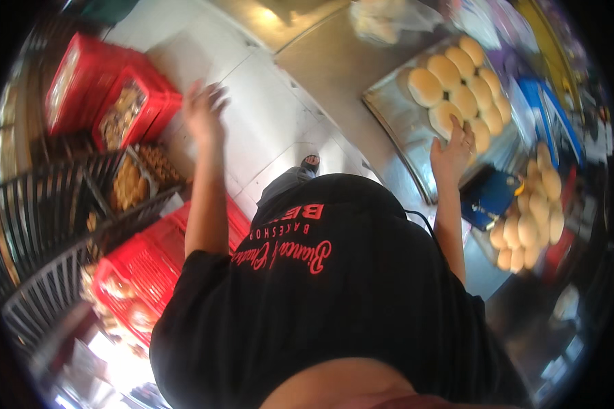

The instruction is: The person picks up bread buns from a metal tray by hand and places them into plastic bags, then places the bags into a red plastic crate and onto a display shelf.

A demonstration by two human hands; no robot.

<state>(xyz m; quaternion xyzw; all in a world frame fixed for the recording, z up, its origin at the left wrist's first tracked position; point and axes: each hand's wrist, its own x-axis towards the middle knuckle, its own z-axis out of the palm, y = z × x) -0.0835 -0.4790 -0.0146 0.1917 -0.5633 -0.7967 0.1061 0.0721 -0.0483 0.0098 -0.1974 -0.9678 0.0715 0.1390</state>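
My right hand [451,153] reaches to the near edge of a group of round golden buns [463,101] on a metal tray [391,123]. Its fingers are apart, and the fingertips touch or overlap the nearest buns; no bun is lifted. My left hand [205,112] hangs over the floor at the left, blurred by motion, with its fingers spread and nothing visible in them. It is nearest to a red crate [158,102] with wrapped baked goods inside.
The tray rests on a metal table [320,58]. Beside it lie a dark blue box or pouch [490,198] and bagged buns [531,221]. More red crates [160,249] and black slatted racks [48,194] holding bread stand at my left. White tiles [252,109] cover the floor.
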